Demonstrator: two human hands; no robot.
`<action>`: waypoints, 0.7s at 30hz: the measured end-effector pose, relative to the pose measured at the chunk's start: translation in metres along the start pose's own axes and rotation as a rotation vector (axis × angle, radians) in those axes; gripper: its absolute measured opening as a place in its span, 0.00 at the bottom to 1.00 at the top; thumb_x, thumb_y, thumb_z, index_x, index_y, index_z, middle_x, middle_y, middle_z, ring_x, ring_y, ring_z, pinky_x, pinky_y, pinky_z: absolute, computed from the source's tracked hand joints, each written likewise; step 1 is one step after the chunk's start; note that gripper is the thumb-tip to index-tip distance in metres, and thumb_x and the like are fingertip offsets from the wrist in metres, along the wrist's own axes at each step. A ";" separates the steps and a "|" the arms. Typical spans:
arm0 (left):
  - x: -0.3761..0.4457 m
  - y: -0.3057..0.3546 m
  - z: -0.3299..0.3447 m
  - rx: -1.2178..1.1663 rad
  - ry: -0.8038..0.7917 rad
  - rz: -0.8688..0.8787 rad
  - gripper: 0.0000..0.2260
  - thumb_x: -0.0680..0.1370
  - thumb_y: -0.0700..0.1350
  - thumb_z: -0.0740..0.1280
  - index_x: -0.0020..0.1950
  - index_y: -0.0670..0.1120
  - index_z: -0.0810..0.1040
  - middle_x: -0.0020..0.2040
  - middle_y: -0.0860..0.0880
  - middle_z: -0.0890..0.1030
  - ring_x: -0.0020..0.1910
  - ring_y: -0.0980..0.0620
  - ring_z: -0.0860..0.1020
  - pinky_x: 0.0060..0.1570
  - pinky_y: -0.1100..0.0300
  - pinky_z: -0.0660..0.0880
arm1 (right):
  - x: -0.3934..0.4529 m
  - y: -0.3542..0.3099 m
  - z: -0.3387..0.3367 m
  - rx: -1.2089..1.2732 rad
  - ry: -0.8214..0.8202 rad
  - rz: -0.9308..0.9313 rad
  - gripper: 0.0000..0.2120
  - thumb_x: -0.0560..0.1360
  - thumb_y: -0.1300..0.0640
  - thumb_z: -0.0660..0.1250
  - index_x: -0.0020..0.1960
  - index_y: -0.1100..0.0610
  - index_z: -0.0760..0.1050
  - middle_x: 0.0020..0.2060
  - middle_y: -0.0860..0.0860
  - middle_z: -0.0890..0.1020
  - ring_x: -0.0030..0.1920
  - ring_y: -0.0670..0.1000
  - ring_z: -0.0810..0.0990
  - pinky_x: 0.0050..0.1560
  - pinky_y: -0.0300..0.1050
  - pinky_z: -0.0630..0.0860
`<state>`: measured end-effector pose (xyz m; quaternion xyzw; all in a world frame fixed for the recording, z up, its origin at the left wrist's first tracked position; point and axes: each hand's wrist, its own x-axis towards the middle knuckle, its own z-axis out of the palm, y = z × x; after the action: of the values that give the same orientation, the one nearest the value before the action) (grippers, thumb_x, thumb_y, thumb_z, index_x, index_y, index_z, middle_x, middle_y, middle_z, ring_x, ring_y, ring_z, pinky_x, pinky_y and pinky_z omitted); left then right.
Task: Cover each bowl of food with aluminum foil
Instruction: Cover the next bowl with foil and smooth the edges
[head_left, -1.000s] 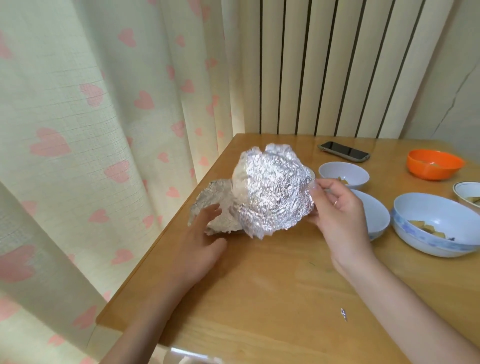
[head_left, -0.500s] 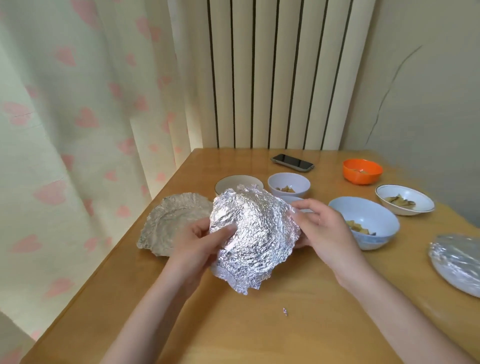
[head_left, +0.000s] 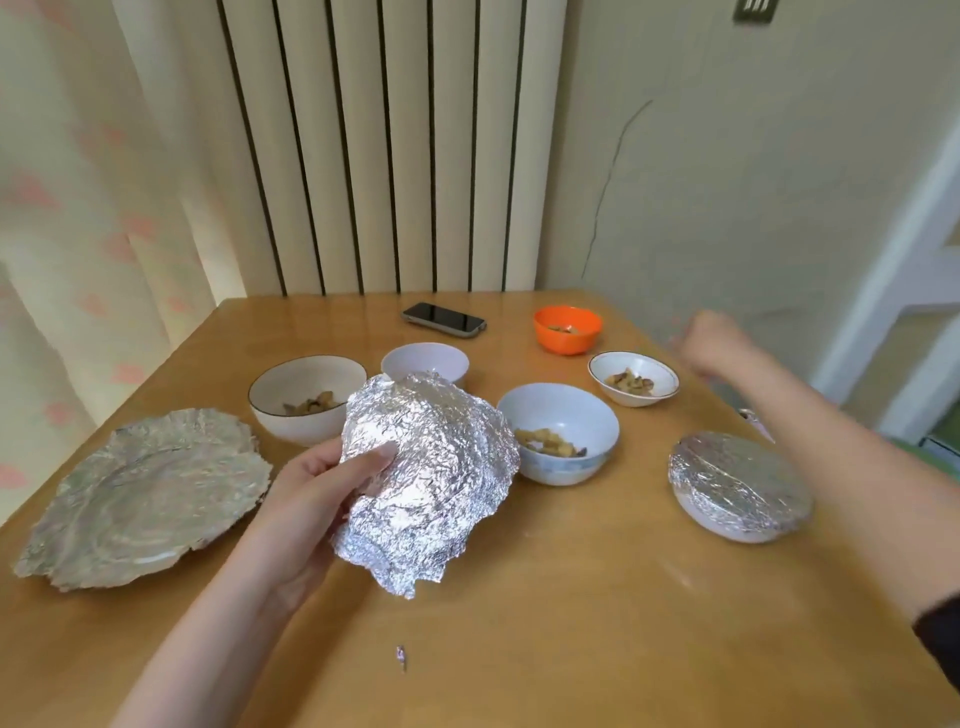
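- Crinkled silver foil sheet (head_left: 431, 478), dome-shaped, is pinched in my left hand (head_left: 317, 499) above the wooden table (head_left: 571, 623).
- My right hand (head_left: 714, 345) is blurred, far right; its grip I cannot tell.

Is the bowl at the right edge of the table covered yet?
Covered: crinkled foil stretches flat across the top of the bowl and folds down over its rim.

You are seeing a dark phone (head_left: 444, 319) lying face up on the wooden table (head_left: 571, 623), far beyond your left hand (head_left: 306, 499).
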<state>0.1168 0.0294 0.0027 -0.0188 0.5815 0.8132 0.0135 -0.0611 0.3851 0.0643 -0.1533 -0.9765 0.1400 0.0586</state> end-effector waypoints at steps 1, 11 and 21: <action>0.003 0.001 0.006 0.006 -0.010 -0.001 0.10 0.70 0.40 0.69 0.48 0.37 0.82 0.41 0.39 0.85 0.35 0.46 0.84 0.32 0.58 0.80 | 0.004 -0.001 0.003 -0.024 -0.092 0.038 0.06 0.78 0.66 0.58 0.46 0.66 0.73 0.36 0.61 0.77 0.34 0.56 0.74 0.34 0.46 0.74; 0.017 -0.006 0.022 0.079 -0.010 -0.056 0.08 0.69 0.41 0.74 0.44 0.38 0.82 0.43 0.38 0.84 0.38 0.43 0.82 0.37 0.55 0.80 | 0.028 0.016 0.045 0.713 -0.379 0.447 0.10 0.82 0.67 0.51 0.42 0.67 0.65 0.21 0.61 0.76 0.13 0.50 0.72 0.12 0.37 0.67; -0.014 0.026 0.014 0.063 -0.046 0.080 0.17 0.66 0.47 0.79 0.51 0.40 0.84 0.47 0.40 0.84 0.41 0.45 0.83 0.42 0.53 0.81 | -0.077 -0.022 -0.040 0.976 -0.305 -0.029 0.08 0.78 0.68 0.59 0.46 0.59 0.74 0.23 0.54 0.78 0.18 0.44 0.75 0.19 0.32 0.70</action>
<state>0.1293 0.0343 0.0325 0.0234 0.6065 0.7947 -0.0050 0.0118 0.3511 0.1036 -0.0723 -0.7968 0.5996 -0.0179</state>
